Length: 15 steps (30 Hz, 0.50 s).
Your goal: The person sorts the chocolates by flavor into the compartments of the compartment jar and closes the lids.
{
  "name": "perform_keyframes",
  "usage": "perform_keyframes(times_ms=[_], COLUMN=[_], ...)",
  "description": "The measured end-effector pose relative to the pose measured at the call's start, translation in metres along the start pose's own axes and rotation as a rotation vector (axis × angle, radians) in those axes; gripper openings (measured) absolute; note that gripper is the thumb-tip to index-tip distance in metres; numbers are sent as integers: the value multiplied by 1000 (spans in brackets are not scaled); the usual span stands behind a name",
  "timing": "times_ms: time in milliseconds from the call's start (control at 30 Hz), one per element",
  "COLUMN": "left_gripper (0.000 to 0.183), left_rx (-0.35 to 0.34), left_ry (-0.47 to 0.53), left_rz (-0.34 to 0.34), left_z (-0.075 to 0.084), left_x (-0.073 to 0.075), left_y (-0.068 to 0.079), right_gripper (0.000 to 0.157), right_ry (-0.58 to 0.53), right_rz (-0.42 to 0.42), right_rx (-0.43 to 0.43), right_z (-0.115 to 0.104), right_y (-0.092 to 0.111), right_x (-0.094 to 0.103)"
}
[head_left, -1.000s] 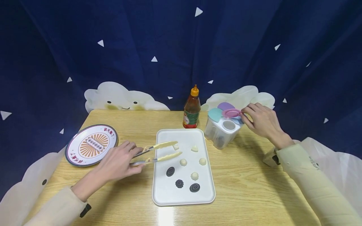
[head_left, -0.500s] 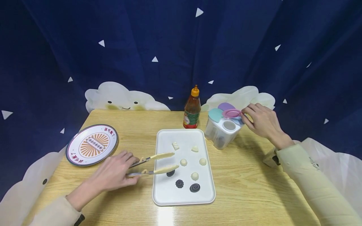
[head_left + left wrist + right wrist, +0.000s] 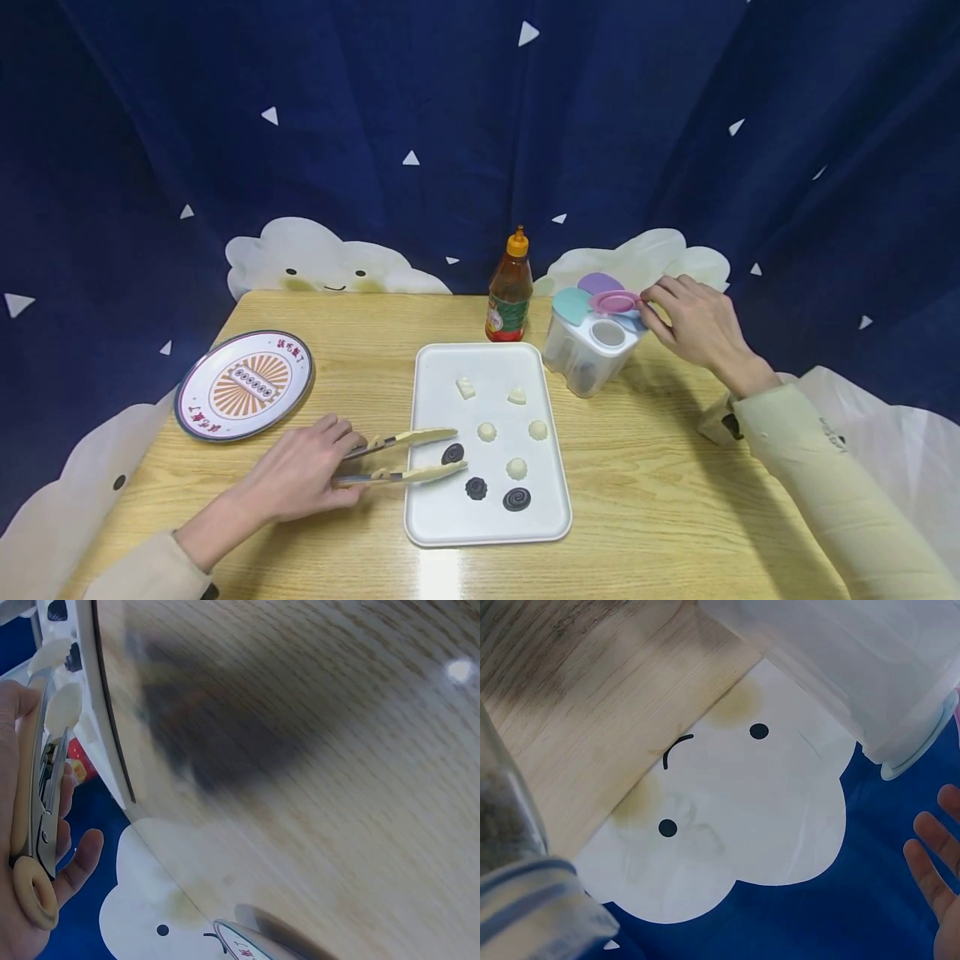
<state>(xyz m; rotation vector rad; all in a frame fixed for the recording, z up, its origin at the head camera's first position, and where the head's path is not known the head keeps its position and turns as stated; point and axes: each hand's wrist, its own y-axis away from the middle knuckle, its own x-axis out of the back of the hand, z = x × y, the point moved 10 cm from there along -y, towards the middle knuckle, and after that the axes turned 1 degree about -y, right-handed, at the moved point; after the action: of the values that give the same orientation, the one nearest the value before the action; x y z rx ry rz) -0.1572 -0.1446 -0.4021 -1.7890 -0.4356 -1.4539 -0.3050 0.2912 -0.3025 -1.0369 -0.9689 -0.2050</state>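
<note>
My left hand (image 3: 303,468) grips a pair of tongs (image 3: 405,477) with cream-coloured tips, also seen in the left wrist view. The spread tips reach over the left side of a white tray (image 3: 487,529), one on each side of a dark oval spiral chocolate (image 3: 452,454). On the tray lie a dark rosette chocolate (image 3: 476,488), a second dark spiral chocolate (image 3: 517,499) and several white chocolates (image 3: 516,468). With thumb and fingertips, my right hand (image 3: 697,321) pinches the tab of a raised pink lid (image 3: 615,302) on a clear multi-section container (image 3: 588,358); one round opening shows.
A sauce bottle (image 3: 510,292) with an orange cap stands behind the tray. A patterned plate (image 3: 243,385) lies at the left of the wooden table (image 3: 660,500). A clear jar (image 3: 510,825) shows at the left of the right wrist view. A dark blue curtain hangs behind.
My left hand has brought the tongs toward me and slightly left, from the white pieces at the tray's far end to the dark spiral chocolate. My right hand stays at the pink lid.
</note>
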Motion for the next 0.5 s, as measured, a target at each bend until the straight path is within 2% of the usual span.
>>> perform_keyframes(times_ms=[367, 500], left_gripper=[43, 41], left_rx=[23, 20], left_ry=[-5, -3], left_rz=[-38, -32], left_z=[-2, -2], left_x=[-6, -5], left_y=[1, 1], right_gripper=[17, 19], right_ry=[0, 1], right_rz=[2, -2], right_rx=[0, 0], right_z=[0, 0], right_y=[0, -1], right_x=[1, 0])
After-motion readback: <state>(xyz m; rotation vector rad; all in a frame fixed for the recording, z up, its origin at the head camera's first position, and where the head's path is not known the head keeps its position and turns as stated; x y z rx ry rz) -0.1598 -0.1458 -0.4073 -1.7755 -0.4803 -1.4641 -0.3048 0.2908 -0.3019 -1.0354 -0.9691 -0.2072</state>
